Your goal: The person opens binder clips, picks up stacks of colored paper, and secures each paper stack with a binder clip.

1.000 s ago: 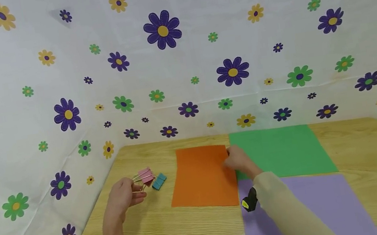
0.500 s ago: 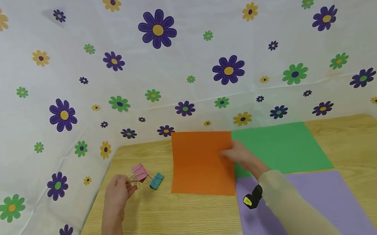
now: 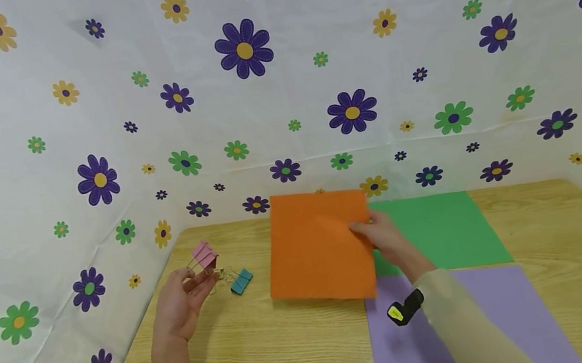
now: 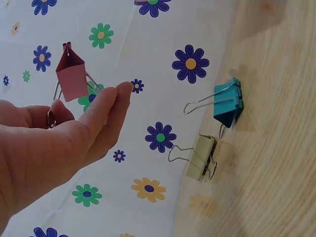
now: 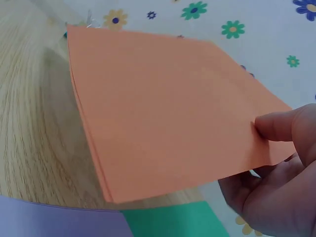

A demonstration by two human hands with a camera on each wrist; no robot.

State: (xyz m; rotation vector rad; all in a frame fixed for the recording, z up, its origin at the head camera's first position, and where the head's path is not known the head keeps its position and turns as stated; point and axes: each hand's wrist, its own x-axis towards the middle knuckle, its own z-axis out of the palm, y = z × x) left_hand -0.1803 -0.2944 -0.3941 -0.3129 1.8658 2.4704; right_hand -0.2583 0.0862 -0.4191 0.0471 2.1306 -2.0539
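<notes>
My left hand point(image 3: 176, 305) holds a pink binder clip point(image 3: 204, 254) by its wire handles, up off the table; in the left wrist view the pink clip point(image 4: 73, 81) points upward above the fingers. A teal binder clip point(image 4: 228, 103) and a cream binder clip point(image 4: 200, 157) lie on the table just beyond that hand. With thumb in front and fingers behind, my right hand point(image 3: 390, 239) pinches the right edge of orange paper point(image 3: 318, 246), raised and tilted above the table. Along one edge of the orange paper point(image 5: 163, 113), more than one layer shows.
Right of the orange paper, a green sheet point(image 3: 439, 231) lies flat on the wooden table point(image 3: 272, 360). A purple sheet point(image 3: 491, 308) lies in front of it, partly under the right forearm. A flowered cloth point(image 3: 296, 67) hangs behind and at the sides.
The right hand has lifted the orange paper off the table, tilted it up and shifted it slightly right. The left hand has raised and turned the pink binder clip, moving it slightly left.
</notes>
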